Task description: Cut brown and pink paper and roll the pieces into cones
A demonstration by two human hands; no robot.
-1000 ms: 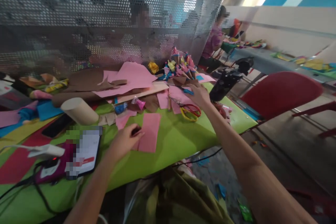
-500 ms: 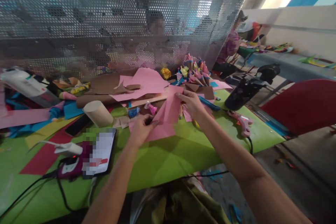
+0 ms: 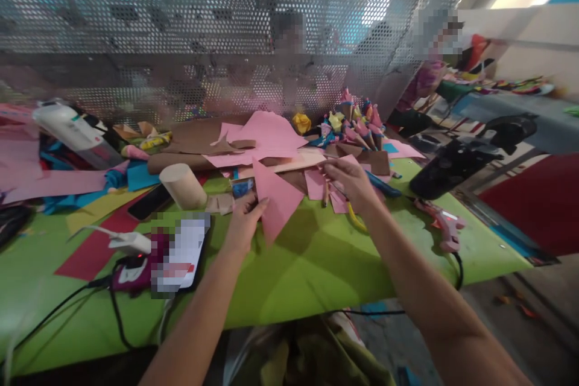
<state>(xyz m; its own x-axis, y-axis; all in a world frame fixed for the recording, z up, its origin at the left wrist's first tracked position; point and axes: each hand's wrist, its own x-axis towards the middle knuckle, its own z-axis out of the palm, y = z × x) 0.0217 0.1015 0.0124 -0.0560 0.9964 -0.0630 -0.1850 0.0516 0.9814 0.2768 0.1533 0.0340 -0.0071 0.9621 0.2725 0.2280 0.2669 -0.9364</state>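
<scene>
My left hand [image 3: 246,220] pinches a triangular piece of pink paper [image 3: 278,199] between thumb and fingers, holding it above the green tabletop [image 3: 289,277]. My right hand [image 3: 350,180] is to the right of the paper, apart from it. Its fingertips are pressed together near the end of a light paper strip [image 3: 298,162]; whether anything is in them I cannot make out. Beneath the right hand are pink paper scraps [image 3: 315,184] and a yellow curved handle [image 3: 357,219]. A blue tool [image 3: 383,184] lies just to the right of that hand.
Large pink paper [image 3: 266,132] and brown paper [image 3: 190,136] lie behind, beside small paper cones [image 3: 359,123]. A cardboard tube [image 3: 183,186], phone [image 3: 187,253] and power strip [image 3: 133,274] stand left. A pink glue gun [image 3: 449,230] and black bottle [image 3: 434,166] stand right.
Both hands held the pink paper before; my right hand has come away from it to the right. The paper, now triangular in outline, has stayed in my left hand. The view has shifted.
</scene>
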